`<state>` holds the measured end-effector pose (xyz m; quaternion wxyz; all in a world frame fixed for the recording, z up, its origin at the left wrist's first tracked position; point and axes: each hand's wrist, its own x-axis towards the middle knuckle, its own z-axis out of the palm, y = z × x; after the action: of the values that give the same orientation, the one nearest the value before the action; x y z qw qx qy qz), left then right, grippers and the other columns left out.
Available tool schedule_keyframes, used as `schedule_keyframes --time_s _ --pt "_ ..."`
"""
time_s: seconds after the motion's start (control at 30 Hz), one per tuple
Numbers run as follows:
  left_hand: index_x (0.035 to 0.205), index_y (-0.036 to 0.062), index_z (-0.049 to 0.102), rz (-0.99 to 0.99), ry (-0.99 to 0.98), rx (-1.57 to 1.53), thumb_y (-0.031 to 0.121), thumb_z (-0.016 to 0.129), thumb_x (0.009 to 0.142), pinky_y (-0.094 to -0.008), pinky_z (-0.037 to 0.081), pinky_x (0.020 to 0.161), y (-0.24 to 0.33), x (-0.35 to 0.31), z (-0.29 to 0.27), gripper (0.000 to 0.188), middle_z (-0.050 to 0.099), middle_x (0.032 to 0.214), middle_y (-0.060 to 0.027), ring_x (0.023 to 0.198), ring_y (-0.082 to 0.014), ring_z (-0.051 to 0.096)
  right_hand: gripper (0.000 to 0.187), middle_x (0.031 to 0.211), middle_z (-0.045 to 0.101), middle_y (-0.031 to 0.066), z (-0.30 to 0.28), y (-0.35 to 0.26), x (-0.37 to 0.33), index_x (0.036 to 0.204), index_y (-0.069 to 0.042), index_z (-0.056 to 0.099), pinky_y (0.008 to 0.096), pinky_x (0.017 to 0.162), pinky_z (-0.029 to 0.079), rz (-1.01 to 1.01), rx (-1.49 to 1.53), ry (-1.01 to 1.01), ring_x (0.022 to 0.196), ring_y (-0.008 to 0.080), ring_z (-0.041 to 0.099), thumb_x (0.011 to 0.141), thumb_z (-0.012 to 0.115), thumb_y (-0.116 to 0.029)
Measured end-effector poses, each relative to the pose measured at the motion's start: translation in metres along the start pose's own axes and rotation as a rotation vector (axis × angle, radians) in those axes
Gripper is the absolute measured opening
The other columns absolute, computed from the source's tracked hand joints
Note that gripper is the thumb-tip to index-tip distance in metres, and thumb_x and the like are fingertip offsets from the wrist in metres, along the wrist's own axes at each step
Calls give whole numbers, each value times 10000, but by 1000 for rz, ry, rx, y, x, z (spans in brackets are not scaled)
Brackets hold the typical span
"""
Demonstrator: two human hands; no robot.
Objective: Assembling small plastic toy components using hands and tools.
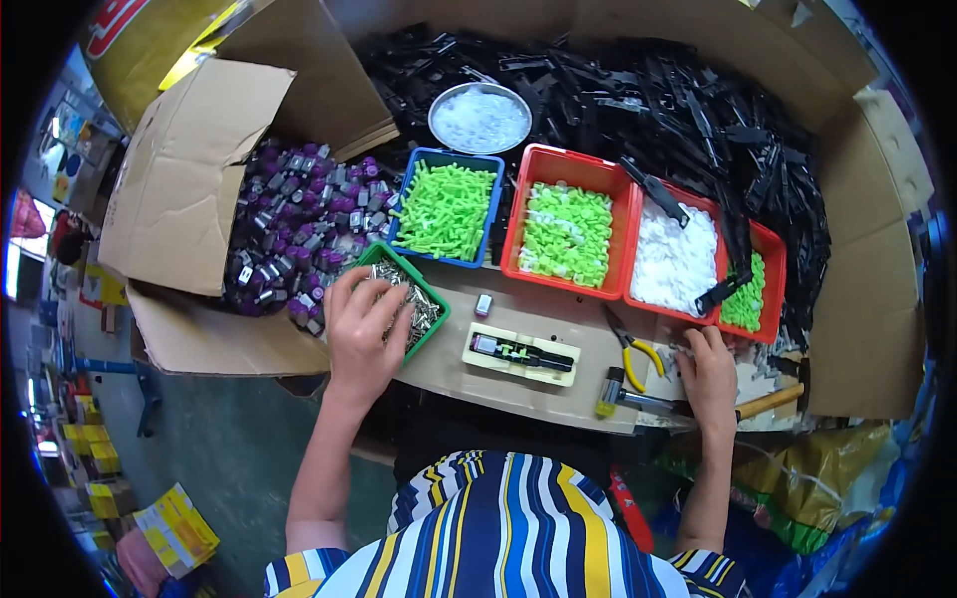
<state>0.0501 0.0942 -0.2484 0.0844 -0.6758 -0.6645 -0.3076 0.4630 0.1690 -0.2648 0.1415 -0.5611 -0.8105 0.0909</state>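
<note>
My left hand [367, 324] is over the near edge of a green bin [439, 328] of small silvery metal pins [423, 311]. Its fingers are bent and spread, with no thing visible in them. My right hand [710, 377] rests at the table's right side, fingers curled downward and apart, nothing seen in them. Under that wrist passes a hammer [653, 402] with a wooden handle; yellow-handled pliers [635, 355] lie just left of it. Between my hands sits a cream fixture [475, 357] with a black assembly [523, 351] in it, holding bright green parts. A single small metal-and-purple piece [483, 305] lies behind it.
A cardboard box [189, 189] of purple-and-metal pieces [299, 219] stands left. Behind are a blue bin [492, 204] of green sticks, red bins [571, 284] of green and white parts, a round dish [480, 118], and a large heap of black parts [678, 110].
</note>
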Motion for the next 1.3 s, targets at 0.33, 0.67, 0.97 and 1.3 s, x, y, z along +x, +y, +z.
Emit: schedule_keyframes --time_s 0.33,0.67,0.97,1.3 --pt "920 22 715 97 -123 -73 76 780 756 -427 443 845 -9 55 27 185 612 868 -89 955 -285 561 174 878 600 168 2 16 -7 948 6 623 405 711 494 81 30 62 790 363 619 799 704 40" --pt "841 39 752 70 -210 -109 163 851 688 -424 473 815 -2 78 70 220 653 842 -92 924 -292 578 170 940 640 135 8 -11 -1 972 15 659 331 748 514 47 506 98 834 273 652 815 679 76" --pt "789 23 753 -68 -216 -258 111 794 724 -420 491 801 -5 88 65 117 691 772 -111 857 -305 595 215 956 653 126 17 -7 1 1009 23 667 330 763 521 9 409 74 854 250 668 804 673 86" --pt "919 -12 743 -541 -285 -919 147 796 849 -225 480 683 -37 100 46 181 706 793 -34 713 -69 617 211 945 645 124 17 -7 4 1004 23 664 325 751 512 22 398 73 842 251 661 802 677 82"
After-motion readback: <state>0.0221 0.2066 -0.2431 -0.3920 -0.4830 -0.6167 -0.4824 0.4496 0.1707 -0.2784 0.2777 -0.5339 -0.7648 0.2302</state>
